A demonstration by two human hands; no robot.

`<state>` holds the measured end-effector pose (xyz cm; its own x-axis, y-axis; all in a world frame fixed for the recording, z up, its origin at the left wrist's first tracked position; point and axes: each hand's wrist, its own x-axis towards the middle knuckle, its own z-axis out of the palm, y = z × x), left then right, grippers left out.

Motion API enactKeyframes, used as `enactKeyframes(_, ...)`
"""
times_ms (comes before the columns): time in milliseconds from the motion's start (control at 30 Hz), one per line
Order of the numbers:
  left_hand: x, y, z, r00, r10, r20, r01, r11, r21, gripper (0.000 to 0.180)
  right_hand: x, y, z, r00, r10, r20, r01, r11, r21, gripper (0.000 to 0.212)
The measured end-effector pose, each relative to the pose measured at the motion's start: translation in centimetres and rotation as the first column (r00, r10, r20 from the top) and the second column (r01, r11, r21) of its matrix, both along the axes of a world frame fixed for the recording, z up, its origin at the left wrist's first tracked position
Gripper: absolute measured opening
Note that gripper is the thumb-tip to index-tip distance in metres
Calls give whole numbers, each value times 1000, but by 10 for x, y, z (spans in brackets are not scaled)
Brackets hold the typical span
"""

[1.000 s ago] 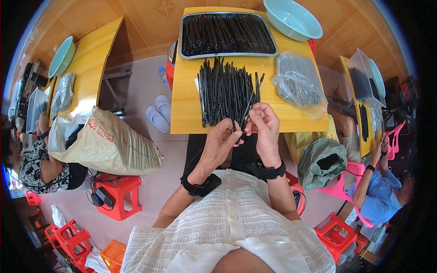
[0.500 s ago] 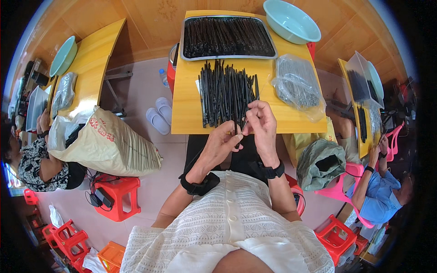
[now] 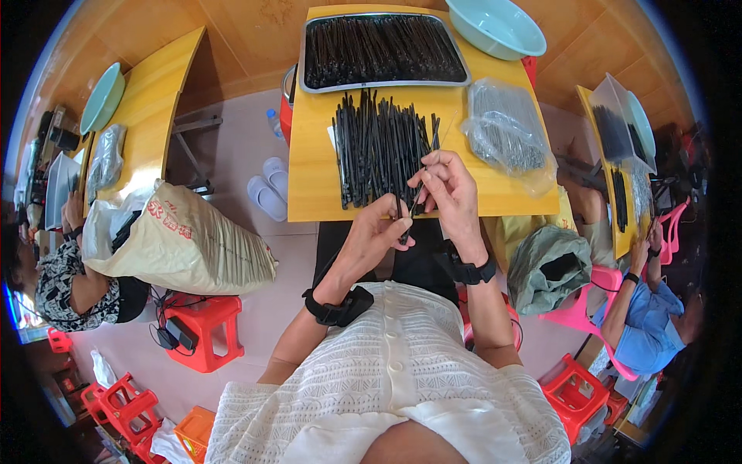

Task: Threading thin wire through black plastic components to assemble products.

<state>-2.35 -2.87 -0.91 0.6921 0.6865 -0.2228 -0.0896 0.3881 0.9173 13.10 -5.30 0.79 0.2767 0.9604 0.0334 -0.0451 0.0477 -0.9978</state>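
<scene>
Black sticks [image 3: 379, 147] look slightly glossy, the tray [image 3: 386, 86] shiny metal, the tabletop [image 3: 313, 170] smooth wood.

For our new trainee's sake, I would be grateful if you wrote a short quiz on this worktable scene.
1. True or false: the round pale-blue plastic basin is to the right of the rectangular silver-rimmed tray.

2. Multiple choice: what lies between the tray and the person's left hand?
a) a pair of white slippers
b) a pile of thin black sticks
c) a bulging cream sack

3. Short answer: which of the person's hands is nearer the clear plastic bag?

Key: 1. True. 2. b. 3. The right hand.
</scene>
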Motion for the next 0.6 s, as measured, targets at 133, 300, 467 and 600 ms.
enactKeyframes(133,-1,0,-2,1000,-10,-18,10,1000,15,8,1,0,-1,1000,12,28,-11,1000,-10,18)
enactKeyframes(300,0,0,0,1000,0,-23,1,1000,22,13,2,0,1,1000,10,25,-10,1000,-13,30)
enactKeyframes(467,-2,-1,-5,1000,-30,1,30,999,32,9,4,0,3,998,56,34,-56,998,0,47)
enactKeyframes(600,-2,-1,-2,999,-50,-4,50,998,23,11,6,-2,4,998,58,15,-58,998,-4,46)
